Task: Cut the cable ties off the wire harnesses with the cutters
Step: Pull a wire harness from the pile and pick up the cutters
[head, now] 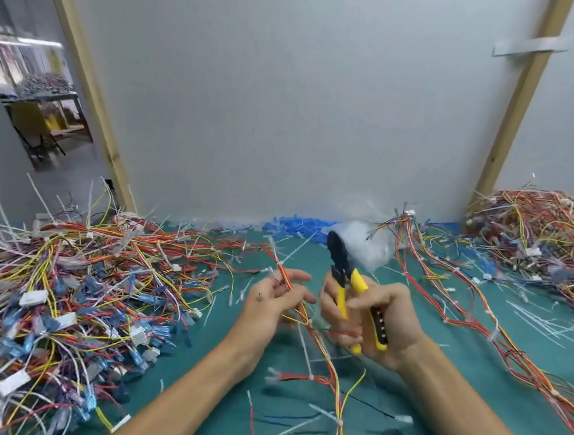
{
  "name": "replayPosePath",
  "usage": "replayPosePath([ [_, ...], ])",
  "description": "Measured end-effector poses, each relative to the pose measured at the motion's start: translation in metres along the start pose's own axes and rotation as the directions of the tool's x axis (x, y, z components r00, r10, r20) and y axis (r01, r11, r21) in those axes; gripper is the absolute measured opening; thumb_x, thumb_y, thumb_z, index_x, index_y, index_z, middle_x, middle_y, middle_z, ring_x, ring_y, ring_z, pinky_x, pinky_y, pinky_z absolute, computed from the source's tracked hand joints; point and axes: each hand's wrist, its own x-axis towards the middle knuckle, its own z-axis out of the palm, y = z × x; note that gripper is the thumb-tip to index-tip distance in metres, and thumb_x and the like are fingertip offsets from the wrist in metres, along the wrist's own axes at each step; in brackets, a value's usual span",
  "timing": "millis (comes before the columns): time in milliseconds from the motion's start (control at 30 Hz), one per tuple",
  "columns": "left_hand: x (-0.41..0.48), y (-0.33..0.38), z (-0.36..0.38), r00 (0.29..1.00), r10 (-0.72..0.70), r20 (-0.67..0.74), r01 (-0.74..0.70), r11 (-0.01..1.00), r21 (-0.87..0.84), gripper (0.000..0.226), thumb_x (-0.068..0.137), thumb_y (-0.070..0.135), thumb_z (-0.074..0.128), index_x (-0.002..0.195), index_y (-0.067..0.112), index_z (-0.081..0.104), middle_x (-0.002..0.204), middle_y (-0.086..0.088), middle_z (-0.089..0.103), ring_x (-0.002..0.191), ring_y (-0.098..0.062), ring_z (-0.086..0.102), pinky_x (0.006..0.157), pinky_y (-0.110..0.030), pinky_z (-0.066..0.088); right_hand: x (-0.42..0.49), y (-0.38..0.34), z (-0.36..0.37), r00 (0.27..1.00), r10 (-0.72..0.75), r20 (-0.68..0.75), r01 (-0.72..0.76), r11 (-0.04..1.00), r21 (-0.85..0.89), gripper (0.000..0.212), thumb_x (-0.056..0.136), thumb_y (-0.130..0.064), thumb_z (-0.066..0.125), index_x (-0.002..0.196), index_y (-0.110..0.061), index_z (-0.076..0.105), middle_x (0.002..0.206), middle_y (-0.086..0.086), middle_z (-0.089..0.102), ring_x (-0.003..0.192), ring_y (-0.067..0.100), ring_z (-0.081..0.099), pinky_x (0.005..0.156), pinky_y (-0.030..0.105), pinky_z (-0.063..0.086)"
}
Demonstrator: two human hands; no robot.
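Cut ties (531, 319) litter the tabletop (219, 366), but the big pile (67, 286) looks uncut; left hand (270, 307) fingers pinch a harness (283, 272), right hand (385, 323) fingers grip the cutters (356, 279) just beside it.

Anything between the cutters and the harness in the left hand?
Nothing visible. Only open air separates the cutters in the right hand from the harness that the left hand holds.

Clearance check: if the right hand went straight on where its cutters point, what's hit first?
Probably the clear plastic bag just beyond the head of the cutters gripped in the right hand; depth is unclear.
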Motion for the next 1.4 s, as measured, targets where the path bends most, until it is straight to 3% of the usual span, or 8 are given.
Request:
replayPosePath([
  [133, -0.012, -0.010, -0.008, 0.960, 0.225, 0.167, -0.280, 0.773, 0.570, 0.019, 0.095, 0.002, 0.065, 0.104, 0.017, 0.072, 0.081, 0.001, 0.065, 0.071, -0.016, 0.054, 0.071, -0.029, 0.047, 0.010, 0.010, 0.000, 0.891, -0.222, -0.397, 0.077, 0.934, -0.349, 0.035, 0.081, -0.037, 0.073, 0.092, -0.005, 0.062, 0.068, 0.015, 0.045, 0.046, 0.018, 0.030, 0.049, 0.029, 0.021],
  [300, -0.026, -0.007, -0.003, 0.909, 0.089, 0.406, -0.386, 0.545, 0.744, 0.016, 0.089, 0.034, 0.062, 0.090, 0.018, 0.063, 0.084, 0.002, 0.064, 0.081, -0.021, 0.058, 0.078, -0.042, 0.050, 0.012, 0.018, 0.003, 0.885, -0.300, -0.355, 0.088, 0.858, -0.506, 0.040, 0.076, -0.011, 0.088, 0.090, -0.004, 0.051, 0.080, 0.021, 0.058, 0.049, 0.015, 0.030, 0.045, 0.023, 0.026],
  [467, -0.027, 0.008, -0.018, 0.814, 0.394, 0.426, -0.545, 0.266, 0.795, 0.046, 0.098, 0.063, 0.047, 0.079, 0.024, 0.062, 0.078, 0.010, 0.057, 0.078, -0.008, 0.052, 0.074, -0.037, 0.046, 0.014, 0.020, 0.000, 0.864, -0.294, -0.409, 0.081, 0.883, -0.463, 0.036, 0.068, 0.000, 0.080, 0.085, -0.009, 0.049, 0.078, 0.015, 0.058, 0.047, 0.014, 0.038, 0.047, 0.025, 0.031],
  [667, 0.035, 0.046, -0.076, 0.966, 0.244, 0.090, -0.008, -0.316, 0.949, 0.046, 0.089, 0.022, 0.063, 0.130, 0.041, 0.058, 0.131, 0.000, 0.061, 0.116, -0.031, 0.061, 0.093, -0.042, 0.048, 0.011, 0.011, -0.017, 0.900, -0.113, -0.421, -0.096, 0.891, -0.444, 0.036, 0.085, 0.012, 0.070, 0.082, -0.015, 0.046, 0.065, 0.004, 0.047, 0.053, 0.015, 0.027, 0.049, 0.025, 0.022],
  [933, 0.084, 0.078, -0.130, 0.935, 0.319, -0.156, 0.236, -0.228, 0.945, 0.016, 0.090, 0.013, 0.065, 0.104, 0.010, 0.073, 0.098, -0.021, 0.071, 0.095, -0.041, 0.070, 0.077, -0.043, 0.057, 0.008, 0.008, -0.016, 0.917, -0.142, -0.373, 0.015, 0.946, -0.325, 0.032, 0.064, -0.002, 0.075, 0.079, -0.019, 0.052, 0.074, 0.006, 0.048, 0.056, 0.016, 0.036, 0.048, 0.024, 0.022],
  [1133, 0.099, 0.057, -0.123, 0.963, 0.112, -0.247, 0.254, -0.059, 0.965, 0.027, 0.097, 0.028, 0.060, 0.108, 0.003, 0.065, 0.123, -0.027, 0.061, 0.108, -0.040, 0.063, 0.093, -0.044, 0.054, 0.001, -0.014, -0.030, 0.601, -0.413, -0.685, 0.493, 0.865, -0.089, 0.043, 0.081, 0.015, 0.062, 0.080, -0.025, 0.046, 0.078, -0.001, 0.056, 0.049, 0.008, 0.044, 0.044, 0.020, 0.033],
  [1300, 0.060, 0.027, -0.070, 0.962, 0.252, 0.101, -0.029, -0.273, 0.962, 0.057, 0.090, 0.030, 0.063, 0.143, 0.016, 0.046, 0.152, -0.014, 0.032, 0.136, -0.039, 0.041, 0.104, -0.053, 0.049, 0.003, -0.012, -0.018, 0.547, -0.539, -0.640, 0.457, 0.834, -0.311, 0.047, 0.084, 0.025, 0.055, 0.084, -0.020, 0.044, 0.074, 0.002, 0.063, 0.048, 0.009, 0.043, 0.042, 0.018, 0.031],
  [1400, 0.019, -0.005, -0.031, 0.890, 0.076, 0.449, -0.455, 0.085, 0.886, 0.049, 0.097, 0.030, 0.058, 0.146, 0.029, 0.053, 0.154, 0.001, 0.039, 0.140, -0.022, 0.042, 0.115, -0.043, 0.040, 0.005, -0.014, -0.011, 0.540, -0.578, -0.612, 0.453, 0.812, -0.368, 0.048, 0.084, 0.027, 0.054, 0.086, -0.020, 0.044, 0.090, 0.011, 0.071, 0.057, 0.015, 0.049, 0.045, 0.021, 0.036],
])
